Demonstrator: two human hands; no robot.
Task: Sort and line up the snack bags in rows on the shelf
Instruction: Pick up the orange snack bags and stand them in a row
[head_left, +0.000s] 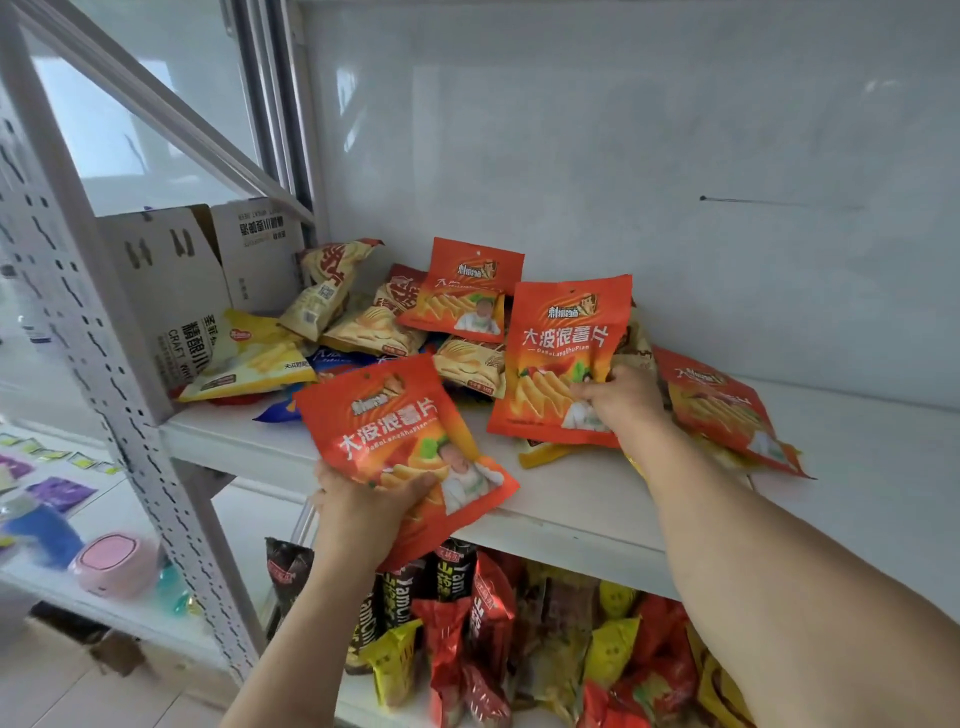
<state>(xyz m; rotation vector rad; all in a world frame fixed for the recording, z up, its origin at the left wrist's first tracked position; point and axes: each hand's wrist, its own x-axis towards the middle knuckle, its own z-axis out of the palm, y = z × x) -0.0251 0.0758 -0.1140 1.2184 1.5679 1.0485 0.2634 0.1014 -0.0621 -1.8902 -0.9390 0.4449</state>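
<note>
My left hand (371, 501) grips the bottom of an orange chip bag (395, 436), held in front of the white shelf's (571, 519) front edge. My right hand (623, 402) pinches the lower right corner of a second orange bag (563, 353), which stands upright on the shelf. A third orange bag (467, 291) leans behind, and another (722, 410) lies flat to the right. Yellow and beige bags (332, 291) and a blue bag (278, 410) lie in a loose pile at the back left.
An opened cardboard box (171, 291) stands at the shelf's left end beside the perforated upright post (104, 364). The lower shelf holds several red, yellow and dark snack bags (493, 623). A low table at left carries a pink object (111, 564).
</note>
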